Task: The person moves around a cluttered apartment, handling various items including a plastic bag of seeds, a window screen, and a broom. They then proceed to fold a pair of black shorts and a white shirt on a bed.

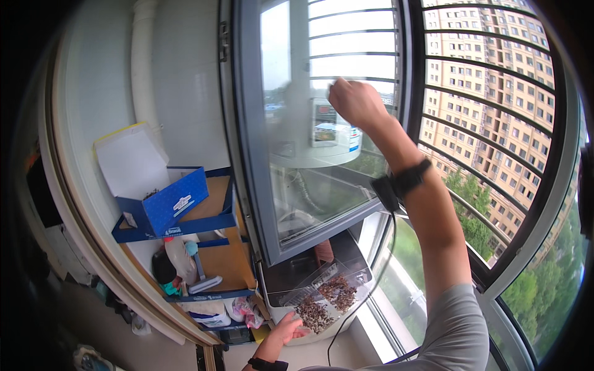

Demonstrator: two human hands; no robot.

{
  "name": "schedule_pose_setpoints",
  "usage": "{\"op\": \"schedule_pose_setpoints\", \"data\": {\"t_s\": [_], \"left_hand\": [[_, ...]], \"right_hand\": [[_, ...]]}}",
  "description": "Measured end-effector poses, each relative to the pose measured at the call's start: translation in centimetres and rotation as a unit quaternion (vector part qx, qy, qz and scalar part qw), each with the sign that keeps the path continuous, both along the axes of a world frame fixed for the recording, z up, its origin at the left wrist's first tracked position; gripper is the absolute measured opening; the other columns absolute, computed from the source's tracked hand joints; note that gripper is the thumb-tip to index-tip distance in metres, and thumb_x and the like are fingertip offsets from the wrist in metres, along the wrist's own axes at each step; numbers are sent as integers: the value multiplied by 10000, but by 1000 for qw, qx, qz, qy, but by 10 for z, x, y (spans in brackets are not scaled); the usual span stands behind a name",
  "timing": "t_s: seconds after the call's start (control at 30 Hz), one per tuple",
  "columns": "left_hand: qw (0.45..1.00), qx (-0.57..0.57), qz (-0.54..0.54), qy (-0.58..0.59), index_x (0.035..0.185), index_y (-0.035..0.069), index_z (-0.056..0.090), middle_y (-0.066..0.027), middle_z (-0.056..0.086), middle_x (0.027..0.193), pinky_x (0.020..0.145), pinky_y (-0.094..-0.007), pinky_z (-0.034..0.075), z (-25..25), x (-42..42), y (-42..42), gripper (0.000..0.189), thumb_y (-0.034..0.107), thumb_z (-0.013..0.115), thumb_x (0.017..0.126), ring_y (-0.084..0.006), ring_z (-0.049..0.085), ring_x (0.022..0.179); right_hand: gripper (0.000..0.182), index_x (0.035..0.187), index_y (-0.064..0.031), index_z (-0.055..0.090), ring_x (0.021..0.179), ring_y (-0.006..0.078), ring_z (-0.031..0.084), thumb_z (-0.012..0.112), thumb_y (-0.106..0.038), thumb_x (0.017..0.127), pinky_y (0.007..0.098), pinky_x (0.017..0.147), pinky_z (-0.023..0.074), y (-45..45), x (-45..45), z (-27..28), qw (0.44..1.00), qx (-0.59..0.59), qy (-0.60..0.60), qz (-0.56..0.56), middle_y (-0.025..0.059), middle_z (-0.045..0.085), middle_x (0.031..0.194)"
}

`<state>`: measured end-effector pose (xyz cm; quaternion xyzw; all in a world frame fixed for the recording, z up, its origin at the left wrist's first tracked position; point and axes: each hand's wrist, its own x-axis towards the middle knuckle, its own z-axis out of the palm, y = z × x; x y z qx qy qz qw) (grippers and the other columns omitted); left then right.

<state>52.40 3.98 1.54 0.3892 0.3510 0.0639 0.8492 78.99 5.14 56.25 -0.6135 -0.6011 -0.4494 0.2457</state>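
Note:
My right hand (355,101) is raised before the glass pane of an open window sash (254,139); its fingers are curled, and whether they hold anything cannot be told. A black band with a cable is on that wrist. Low in the view, my left hand (288,328) has its fingers apart at the near edge of a clear plastic tray (297,297) with small brown dried pieces (315,315). Whether it grips the tray cannot be told. A second pile of brown pieces (341,293) lies beside the first, on top of a white appliance (325,333) with a dark lid.
At left, shelves hold a blue cardboard box (162,213), a plastic bottle (180,259) and a brush (205,284). A pink bristled brush (324,252) lies below the sash. Window bars (487,106) run along the right, and a white pipe (145,65) stands at upper left.

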Motion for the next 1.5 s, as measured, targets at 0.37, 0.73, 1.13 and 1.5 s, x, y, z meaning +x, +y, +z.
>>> {"op": "schedule_pose_setpoints", "data": {"t_s": [0.37,0.73,1.13,1.5], "left_hand": [[999,16,-28,-38,1463,92,-35,-230,383,1300,670,-349,555,-4,-41,17,789,86,505,888,-341,647,925],[995,70,66,-29,1449,196,148,-76,550,1103,637,-333,551,-49,-150,34,721,100,547,856,-209,648,796],[978,82,180,69,1467,107,56,-163,512,1172,635,-347,547,-17,-330,71,778,96,528,848,-286,666,806],[947,71,310,-40,1010,40,506,-106,601,912,653,-335,563,7,-256,166,217,155,590,846,-255,644,775]], "right_hand": [[376,1048,-15,570,810,259,564,712,-216,763,338,614,483,-58,-157,-2,864,343,-140,341,147,569,954],[280,605,-86,520,506,288,551,601,-251,816,388,447,440,86,-373,-74,896,43,-187,400,69,514,541],[255,607,-15,464,517,340,485,648,-81,770,377,473,379,16,-284,-283,936,-176,191,236,153,472,570],[281,1083,-26,605,683,226,614,621,-38,803,318,629,482,-125,-251,-434,847,-231,478,-27,114,635,806]]}}
